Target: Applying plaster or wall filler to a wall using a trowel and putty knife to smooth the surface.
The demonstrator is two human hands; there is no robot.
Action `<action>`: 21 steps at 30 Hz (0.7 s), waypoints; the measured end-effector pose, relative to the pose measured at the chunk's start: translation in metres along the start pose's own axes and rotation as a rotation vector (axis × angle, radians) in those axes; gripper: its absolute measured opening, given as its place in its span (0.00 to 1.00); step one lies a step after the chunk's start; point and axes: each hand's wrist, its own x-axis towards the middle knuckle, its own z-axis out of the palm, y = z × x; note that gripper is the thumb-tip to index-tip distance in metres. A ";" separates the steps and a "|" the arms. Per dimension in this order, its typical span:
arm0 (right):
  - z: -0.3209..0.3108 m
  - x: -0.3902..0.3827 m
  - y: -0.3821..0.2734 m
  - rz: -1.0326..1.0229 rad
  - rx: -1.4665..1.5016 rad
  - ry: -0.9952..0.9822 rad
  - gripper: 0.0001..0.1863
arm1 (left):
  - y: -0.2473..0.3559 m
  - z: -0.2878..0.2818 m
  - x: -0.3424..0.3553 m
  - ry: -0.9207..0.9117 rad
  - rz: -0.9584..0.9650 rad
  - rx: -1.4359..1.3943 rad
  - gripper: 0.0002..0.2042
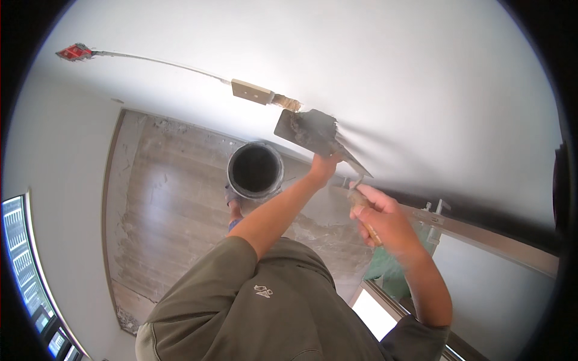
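Note:
My left hand is closed at the underside of a flat rectangular plasterer's hawk, its handle hidden. Dark wet mortar lies heaped on the hawk's right part. My right hand grips a small trowel by its wooden handle. The narrow metal trowel blade points up and left, its tip by the mortar. Just beyond the hawk, a rough brown patch shows in the white wall, beside a beige wall plate.
A dark round bucket stands on the dusty floor near my foot. A thin groove runs along the wall to a red box. At right are a door frame with a handle and green sheeting.

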 end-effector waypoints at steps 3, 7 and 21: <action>-0.001 0.004 0.023 -0.024 -0.007 0.014 0.29 | 0.002 0.003 -0.005 -0.059 0.041 0.006 0.11; -0.008 0.013 0.048 -0.046 -0.329 0.073 0.30 | 0.005 -0.006 -0.002 -0.170 0.045 -0.091 0.10; 0.003 0.042 0.082 -0.129 -0.514 0.180 0.31 | -0.004 -0.004 0.000 -0.113 0.047 0.013 0.16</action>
